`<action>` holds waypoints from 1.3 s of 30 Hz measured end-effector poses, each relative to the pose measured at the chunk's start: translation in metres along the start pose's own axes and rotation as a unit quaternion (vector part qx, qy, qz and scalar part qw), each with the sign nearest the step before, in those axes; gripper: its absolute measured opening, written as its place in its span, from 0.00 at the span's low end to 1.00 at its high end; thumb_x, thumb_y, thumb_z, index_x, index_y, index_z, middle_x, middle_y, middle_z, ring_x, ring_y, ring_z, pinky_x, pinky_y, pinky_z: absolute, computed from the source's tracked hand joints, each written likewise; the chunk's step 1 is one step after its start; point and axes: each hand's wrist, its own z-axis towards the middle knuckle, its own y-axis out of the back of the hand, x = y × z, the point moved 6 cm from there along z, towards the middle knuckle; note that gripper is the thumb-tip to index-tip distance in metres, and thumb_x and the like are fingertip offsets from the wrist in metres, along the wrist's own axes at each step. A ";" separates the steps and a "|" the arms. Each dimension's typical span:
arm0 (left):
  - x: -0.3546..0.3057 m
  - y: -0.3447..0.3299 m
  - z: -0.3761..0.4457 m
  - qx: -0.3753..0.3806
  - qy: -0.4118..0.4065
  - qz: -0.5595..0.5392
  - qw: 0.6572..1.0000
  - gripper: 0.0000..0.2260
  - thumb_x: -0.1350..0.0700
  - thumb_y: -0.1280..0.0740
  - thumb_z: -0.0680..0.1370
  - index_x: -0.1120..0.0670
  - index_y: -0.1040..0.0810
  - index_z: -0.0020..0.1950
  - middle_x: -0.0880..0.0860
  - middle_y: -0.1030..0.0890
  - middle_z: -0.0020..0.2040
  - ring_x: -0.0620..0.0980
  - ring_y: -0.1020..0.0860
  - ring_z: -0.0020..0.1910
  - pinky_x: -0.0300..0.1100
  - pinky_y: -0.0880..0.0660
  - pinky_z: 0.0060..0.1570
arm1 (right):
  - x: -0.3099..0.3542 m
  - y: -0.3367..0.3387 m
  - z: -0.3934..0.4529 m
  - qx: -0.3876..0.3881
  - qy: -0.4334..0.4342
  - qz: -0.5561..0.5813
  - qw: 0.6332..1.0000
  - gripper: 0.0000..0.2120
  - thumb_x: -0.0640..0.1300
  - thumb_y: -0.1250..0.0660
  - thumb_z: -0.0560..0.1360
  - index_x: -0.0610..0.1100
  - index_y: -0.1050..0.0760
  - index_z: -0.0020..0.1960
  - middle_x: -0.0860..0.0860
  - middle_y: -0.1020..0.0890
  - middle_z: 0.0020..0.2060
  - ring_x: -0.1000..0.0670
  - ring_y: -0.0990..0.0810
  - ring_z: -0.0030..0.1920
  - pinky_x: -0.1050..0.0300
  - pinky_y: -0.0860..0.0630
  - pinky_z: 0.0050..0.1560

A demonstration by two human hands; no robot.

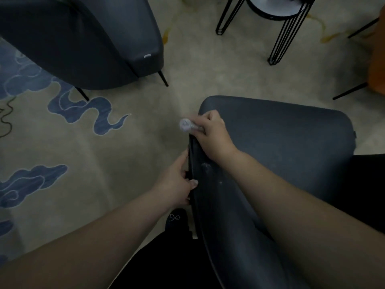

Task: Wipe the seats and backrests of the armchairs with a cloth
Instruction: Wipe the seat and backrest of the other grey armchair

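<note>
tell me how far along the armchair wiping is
Done: nothing looks clearly finished; pale smudges remain on the near armchair. In hand: the right hand holds a bunched cloth at that chair's top edge, while the left hand grips the same edge lower down. Left: the rest of this chair, and probably the second armchair at upper left, which nobody is touching.

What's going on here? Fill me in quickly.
A person is wiping a dark grey upholstered armchair. The right hand grips a small crumpled pale cloth at the front left corner of the chair's edge, while the left hand grips that same edge nearer the person, seemingly to steady it. Pale smudges show on the upholstery between the hands. A second dark grey armchair stands apart on the beige carpet with blue cloud patterns.
</note>
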 end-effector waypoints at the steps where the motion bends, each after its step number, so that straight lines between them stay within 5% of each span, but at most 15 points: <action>1: 0.000 0.000 0.000 0.000 0.001 0.003 1.000 0.33 0.68 0.39 0.79 0.29 0.43 0.63 0.49 0.21 0.47 0.49 0.22 0.42 0.41 0.24 0.27 | 0.001 0.000 -0.014 0.003 0.023 0.007 1.000 0.16 0.46 0.31 0.76 0.58 0.22 0.62 0.52 0.35 0.45 0.48 0.31 0.51 0.54 0.29 0.57; 5: -0.001 0.001 -0.002 0.003 0.003 0.015 1.000 0.26 0.67 0.38 0.79 0.40 0.36 0.69 0.52 0.22 0.47 0.54 0.21 0.47 0.50 0.20 0.39 | -0.002 0.002 -0.061 0.031 0.071 0.033 0.996 0.22 0.41 0.30 0.74 0.61 0.24 0.62 0.52 0.35 0.44 0.49 0.30 0.49 0.58 0.28 0.55; 10: -0.005 0.001 -0.006 0.009 -0.008 0.009 1.000 0.38 0.68 0.39 0.79 0.27 0.46 0.69 0.53 0.20 0.53 0.50 0.21 0.44 0.46 0.20 0.35 | -0.007 0.006 -0.005 -0.053 -0.008 0.028 0.998 0.17 0.42 0.31 0.76 0.57 0.23 0.61 0.50 0.35 0.45 0.48 0.29 0.49 0.60 0.29 0.55; 15: -0.006 0.005 -0.007 0.000 -0.016 0.026 1.000 0.40 0.68 0.37 0.78 0.28 0.48 0.72 0.53 0.19 0.54 0.49 0.23 0.41 0.48 0.20 0.40 | -0.034 -0.001 0.046 0.022 -0.122 -0.030 0.992 0.13 0.48 0.34 0.78 0.49 0.22 0.62 0.42 0.30 0.54 0.43 0.27 0.57 0.58 0.30 0.59; 20: -0.004 0.002 -0.007 0.003 -0.002 0.009 1.000 0.38 0.67 0.37 0.78 0.24 0.45 0.65 0.52 0.20 0.54 0.54 0.20 0.49 0.52 0.19 0.40 | -0.011 0.004 0.009 0.075 -0.044 0.040 0.995 0.12 0.42 0.32 0.76 0.48 0.21 0.60 0.45 0.31 0.50 0.52 0.28 0.48 0.67 0.33 0.49; 25: -0.004 0.000 -0.004 -0.004 -0.010 0.028 1.000 0.28 0.66 0.37 0.79 0.37 0.37 0.68 0.55 0.22 0.52 0.60 0.20 0.51 0.64 0.21 0.45 | 0.006 0.000 -0.055 0.024 0.061 0.037 0.997 0.18 0.35 0.30 0.73 0.50 0.20 0.59 0.49 0.34 0.44 0.51 0.30 0.47 0.65 0.30 0.54; 29: -0.003 0.001 -0.003 0.009 -0.009 -0.010 1.000 0.38 0.68 0.39 0.79 0.28 0.47 0.71 0.52 0.19 0.52 0.49 0.20 0.43 0.45 0.20 0.33 | -0.021 0.005 -0.010 -0.081 -0.070 0.122 0.987 0.10 0.40 0.30 0.75 0.42 0.19 0.56 0.47 0.29 0.45 0.61 0.28 0.43 0.71 0.31 0.47; 31: -0.002 0.001 -0.003 0.010 -0.008 -0.013 1.000 0.39 0.68 0.40 0.79 0.27 0.48 0.71 0.51 0.19 0.52 0.48 0.22 0.41 0.46 0.20 0.36 | -0.045 0.007 0.021 -0.077 -0.140 0.136 0.978 0.10 0.40 0.33 0.77 0.42 0.19 0.57 0.41 0.22 0.52 0.52 0.23 0.48 0.65 0.28 0.51; 34: -0.004 0.002 -0.004 0.003 -0.012 0.005 1.000 0.39 0.68 0.39 0.79 0.27 0.49 0.72 0.52 0.19 0.53 0.51 0.22 0.43 0.54 0.21 0.45 | -0.072 0.007 0.039 -0.042 -0.218 0.162 0.961 0.13 0.41 0.37 0.79 0.43 0.22 0.61 0.45 0.19 0.54 0.47 0.22 0.56 0.64 0.30 0.53; 39: -0.002 0.002 -0.005 0.003 -0.005 -0.001 1.000 0.38 0.67 0.39 0.79 0.29 0.48 0.73 0.52 0.19 0.53 0.50 0.21 0.43 0.48 0.20 0.39 | -0.068 0.008 0.025 -0.007 -0.209 0.136 0.968 0.13 0.40 0.39 0.80 0.43 0.22 0.61 0.44 0.18 0.55 0.50 0.22 0.52 0.67 0.29 0.49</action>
